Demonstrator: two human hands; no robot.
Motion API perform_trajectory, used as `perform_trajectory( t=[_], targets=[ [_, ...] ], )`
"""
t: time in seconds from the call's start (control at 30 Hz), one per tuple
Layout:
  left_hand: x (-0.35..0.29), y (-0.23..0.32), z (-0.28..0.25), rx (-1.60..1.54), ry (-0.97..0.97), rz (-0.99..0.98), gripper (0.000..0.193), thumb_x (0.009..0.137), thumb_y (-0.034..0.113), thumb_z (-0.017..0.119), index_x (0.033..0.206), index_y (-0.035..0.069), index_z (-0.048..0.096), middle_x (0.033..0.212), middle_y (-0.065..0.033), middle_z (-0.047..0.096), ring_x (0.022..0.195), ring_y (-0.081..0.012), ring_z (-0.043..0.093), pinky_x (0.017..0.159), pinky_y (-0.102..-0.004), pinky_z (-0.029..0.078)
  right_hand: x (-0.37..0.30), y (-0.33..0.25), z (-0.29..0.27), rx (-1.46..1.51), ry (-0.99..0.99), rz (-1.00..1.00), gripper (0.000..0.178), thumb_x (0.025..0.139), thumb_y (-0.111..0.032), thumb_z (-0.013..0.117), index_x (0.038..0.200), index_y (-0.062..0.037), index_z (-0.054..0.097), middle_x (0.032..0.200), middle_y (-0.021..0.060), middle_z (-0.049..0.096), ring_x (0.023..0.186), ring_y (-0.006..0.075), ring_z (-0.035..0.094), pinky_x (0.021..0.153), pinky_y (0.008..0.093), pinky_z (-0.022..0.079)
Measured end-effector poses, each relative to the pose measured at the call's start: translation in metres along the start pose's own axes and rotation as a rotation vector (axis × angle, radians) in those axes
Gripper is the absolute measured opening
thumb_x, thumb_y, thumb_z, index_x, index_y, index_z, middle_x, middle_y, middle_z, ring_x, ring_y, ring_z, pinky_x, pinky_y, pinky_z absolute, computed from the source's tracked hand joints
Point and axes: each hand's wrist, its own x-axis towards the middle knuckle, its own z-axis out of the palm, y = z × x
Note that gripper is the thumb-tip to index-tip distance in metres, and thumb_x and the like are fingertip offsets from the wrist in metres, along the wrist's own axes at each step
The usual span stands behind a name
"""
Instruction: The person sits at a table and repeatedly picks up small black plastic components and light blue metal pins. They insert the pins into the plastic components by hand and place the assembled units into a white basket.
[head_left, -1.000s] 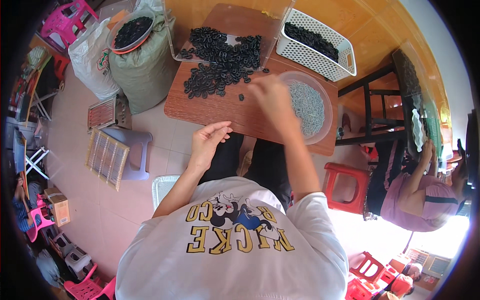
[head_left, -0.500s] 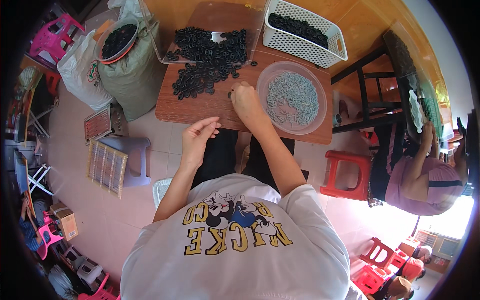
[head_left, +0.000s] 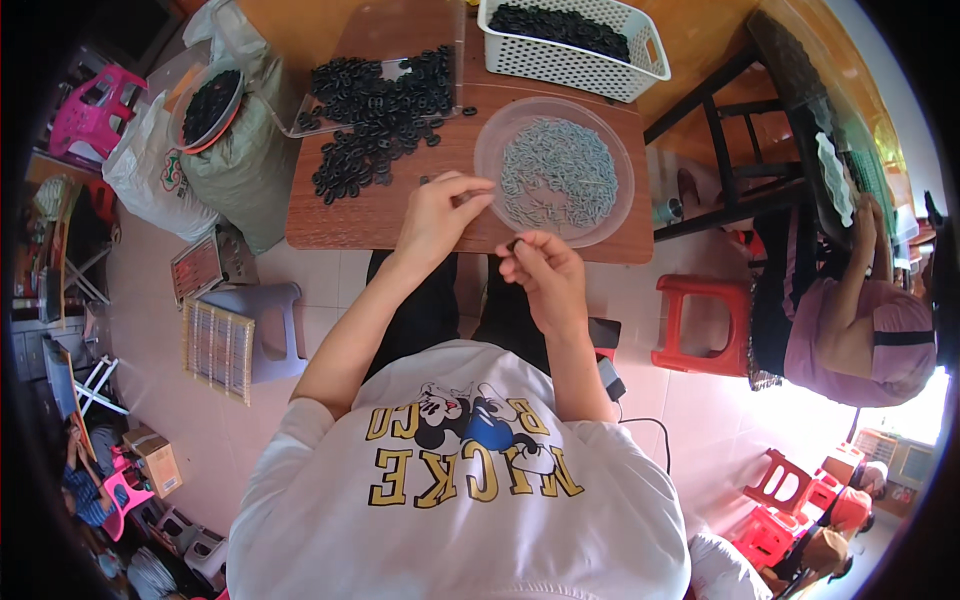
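My right hand (head_left: 548,278) is just off the table's front edge, thumb and fingertips pinched on a small black oval piece (head_left: 514,244). My left hand (head_left: 432,222) reaches over the table, its thumb and forefinger stretched out slightly apart beside the left rim of a round clear bowl (head_left: 483,165). Nothing shows between those fingertips. Many small grey-blue screws (head_left: 560,165) lie in the bowl. Left of it, a heap of black oval pieces with holes (head_left: 375,145) spills from a clear plastic bin (head_left: 300,125) onto the brown tabletop (head_left: 330,228).
A white perforated basket (head_left: 570,70) of black pieces stands at the back right. Left of the table are full sacks (head_left: 235,190) with a basin (head_left: 240,100) on top. A red stool (head_left: 700,325) and another person (head_left: 850,330) are at the right.
My right hand has drawn back from the tabletop toward me, with a black piece in its fingertips. My left hand has moved forward and right, to the bowl's rim. The view has shifted slightly.
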Motion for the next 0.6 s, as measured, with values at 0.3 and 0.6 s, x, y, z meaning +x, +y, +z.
perform_trajectory(
  t=[0.3, 0.6],
  targets=[
    [0.054, -0.010, 0.059, 0.512, -0.185, 0.329, 0.010, 0.077, 0.004, 0.062, 0.085, -0.002, 0.066, 0.086, -0.0140, 0.060, 0.083, -0.0332, 0.059, 0.073, -0.0392, 0.046, -0.036, 0.014, -0.055, 0.109, 0.125, 0.011, 0.008, 0.089, -0.003, 0.055, 0.096, -0.0012, 0.059, 0.088, 0.0135, 0.066, 0.067, 0.0119, 0.060, 0.062, 0.0224, 0.050],
    [0.058, -0.012, 0.071, 0.608, -0.281, 0.318, 0.010, 0.076, 0.002, 0.062, 0.084, -0.003, 0.065, 0.085, -0.0158, 0.060, 0.085, -0.0335, 0.059, 0.075, -0.0392, 0.046, -0.032, 0.010, -0.066, 0.154, 0.110, -0.018, 0.011, 0.087, -0.004, 0.059, 0.098, -0.0015, 0.060, 0.089, 0.0120, 0.067, 0.068, 0.0098, 0.061, 0.061, 0.0195, 0.048]
  ],
)
